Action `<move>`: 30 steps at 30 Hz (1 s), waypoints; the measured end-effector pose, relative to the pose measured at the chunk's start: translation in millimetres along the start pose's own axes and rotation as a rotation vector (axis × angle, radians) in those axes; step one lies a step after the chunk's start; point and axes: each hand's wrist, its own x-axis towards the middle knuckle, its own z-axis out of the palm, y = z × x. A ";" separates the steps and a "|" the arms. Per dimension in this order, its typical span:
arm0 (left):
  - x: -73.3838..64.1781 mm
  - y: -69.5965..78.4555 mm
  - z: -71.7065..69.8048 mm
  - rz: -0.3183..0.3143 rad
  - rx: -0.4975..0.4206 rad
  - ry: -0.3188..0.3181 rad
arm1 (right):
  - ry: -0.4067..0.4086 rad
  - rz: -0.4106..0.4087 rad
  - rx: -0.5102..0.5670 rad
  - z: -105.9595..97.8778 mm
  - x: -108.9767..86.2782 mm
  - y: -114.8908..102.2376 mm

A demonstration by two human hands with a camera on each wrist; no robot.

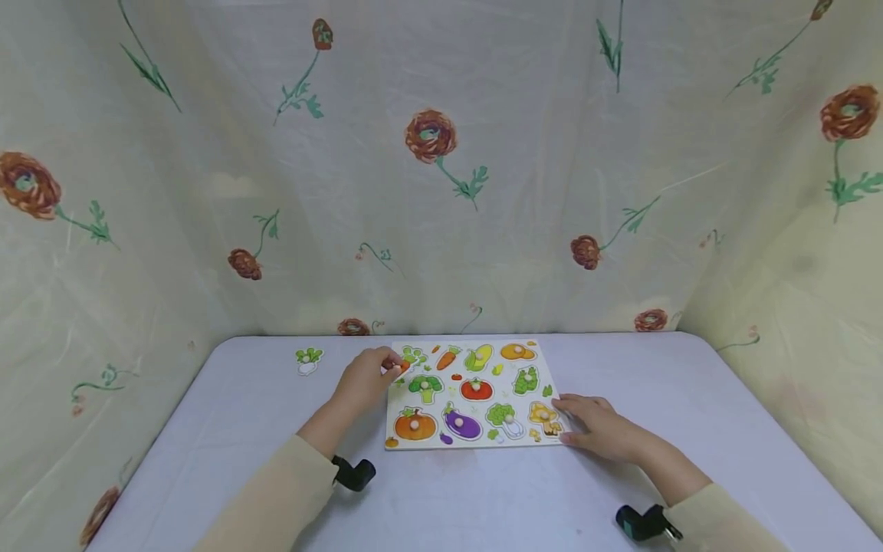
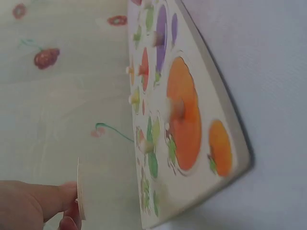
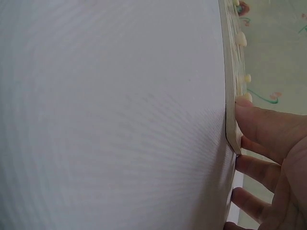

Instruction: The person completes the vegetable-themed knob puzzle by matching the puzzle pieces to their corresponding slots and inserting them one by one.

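Note:
My left hand (image 1: 366,379) pinches a small knobbed puzzle piece (image 2: 81,189) between thumb and fingers, just above the far left corner of a white vegetable puzzle board (image 1: 441,441). In the left wrist view this piece is edge-on, and its picture is hidden; from the head, a bit of red-orange shows at the fingertips. My right hand (image 1: 607,429) rests at the board's near right corner. Its thumb (image 3: 254,117) lies along the board's edge and the other fingers are spread beside it. Knobbed pumpkin (image 1: 405,429), eggplant (image 1: 469,429) and tomato (image 1: 485,391) pieces sit on the board.
A loose puzzle piece with green leaves and a white base (image 1: 308,362) lies on the white-covered table (image 1: 483,498), left of the board. A flowered curtain (image 1: 510,253) hangs behind the table and along both sides. Black wrist cameras are on both arms.

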 end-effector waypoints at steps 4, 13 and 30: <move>4.6 8.2 6.4 0.025 0.007 0.001 | -0.001 0.002 0.016 -0.1 -0.6 -1.2; 15.8 27.0 23.2 0.041 -0.039 -0.008 | 0.007 -0.001 0.011 -1.0 -0.7 -1.8; 49.9 38.8 56.7 -0.054 -0.101 -0.013 | 0.006 0.011 0.011 -0.1 -1.5 -1.6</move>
